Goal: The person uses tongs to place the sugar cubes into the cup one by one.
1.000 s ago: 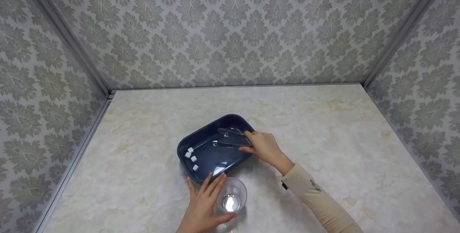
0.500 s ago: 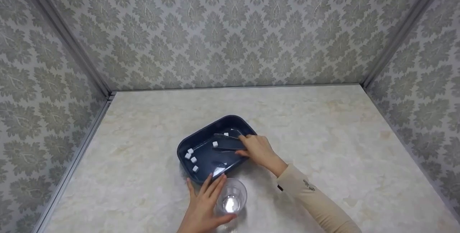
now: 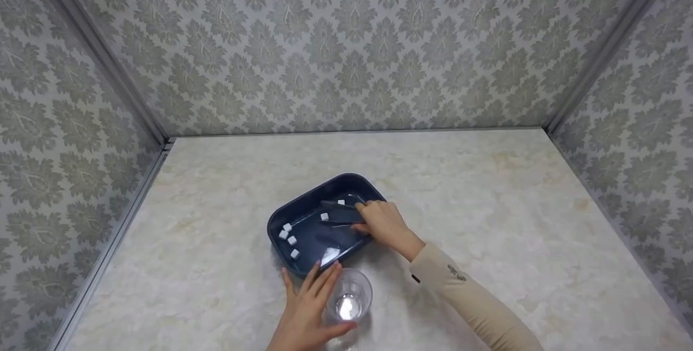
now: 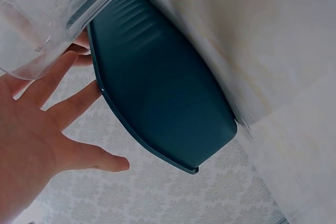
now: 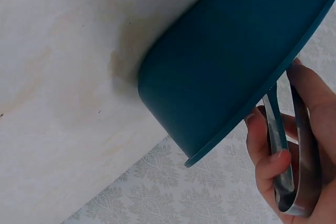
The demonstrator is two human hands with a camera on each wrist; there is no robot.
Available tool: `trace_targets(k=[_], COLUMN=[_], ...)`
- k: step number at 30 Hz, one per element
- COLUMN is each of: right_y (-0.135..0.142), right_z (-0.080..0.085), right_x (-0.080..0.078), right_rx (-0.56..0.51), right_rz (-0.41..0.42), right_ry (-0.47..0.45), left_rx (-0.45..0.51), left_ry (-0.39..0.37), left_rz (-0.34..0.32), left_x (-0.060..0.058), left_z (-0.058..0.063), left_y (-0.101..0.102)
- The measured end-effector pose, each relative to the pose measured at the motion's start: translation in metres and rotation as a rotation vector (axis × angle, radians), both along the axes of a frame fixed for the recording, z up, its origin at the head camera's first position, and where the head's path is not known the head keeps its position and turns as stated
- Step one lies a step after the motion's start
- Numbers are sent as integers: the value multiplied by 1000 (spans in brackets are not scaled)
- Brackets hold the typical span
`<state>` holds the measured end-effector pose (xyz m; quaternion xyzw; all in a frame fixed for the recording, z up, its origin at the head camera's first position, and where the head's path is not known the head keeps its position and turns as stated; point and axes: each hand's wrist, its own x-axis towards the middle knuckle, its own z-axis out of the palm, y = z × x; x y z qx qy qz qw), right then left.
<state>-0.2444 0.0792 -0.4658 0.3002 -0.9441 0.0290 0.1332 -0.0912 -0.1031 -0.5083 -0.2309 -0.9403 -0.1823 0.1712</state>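
Observation:
In the head view, my right hand (image 3: 383,223) grips metal tongs (image 5: 310,166) by their bent end, their two arms apart and reaching into the dark blue tray (image 3: 295,203). One white cube (image 3: 324,216) sits by the near arm's tip, and another cube (image 3: 341,202) shows beside the far arm. My left hand (image 3: 307,307) is spread, fingertips at the tray's front rim. Its thumb and index finger flank a clear cup (image 3: 364,297). Seen from the left wrist, straight fingers (image 4: 79,106) reach the rim, with the cup overlapping some of them.
Several more white cubes (image 3: 292,240) lie in the tray's left end. The tray stands on a pale marbled table (image 3: 487,188). Patterned panels (image 3: 352,42) rise behind the table and along both sides.
My right hand has moved a little left and toward me with the tongs, whose arms have drawn closer together. The left hand, cup and cubes have stayed about where they were.

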Motion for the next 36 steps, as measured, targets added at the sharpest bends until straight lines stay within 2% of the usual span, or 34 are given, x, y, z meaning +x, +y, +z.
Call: trace_targets(k=[6,13,18,24,36], right_y=[-3,-8,-11,-13,-13], right_z=[0,-5,-5,-4,-7], right_x=[-3,-5,-5,-6,-7], right_rx=[28,91,76,88,80], right_rz=[-4,-8,-20,-40,-55], right_ry=[0,71,49,52,89], left_rx=[13,-16,-21,-3,-23], left_ry=[-25,-41,-51,-17,-83], left_rz=[-1,8,7,2,13], left_x=[0,0,1,1,1], left_z=[0,1,2,1,3], left_y=[0,0,-1,0,0])
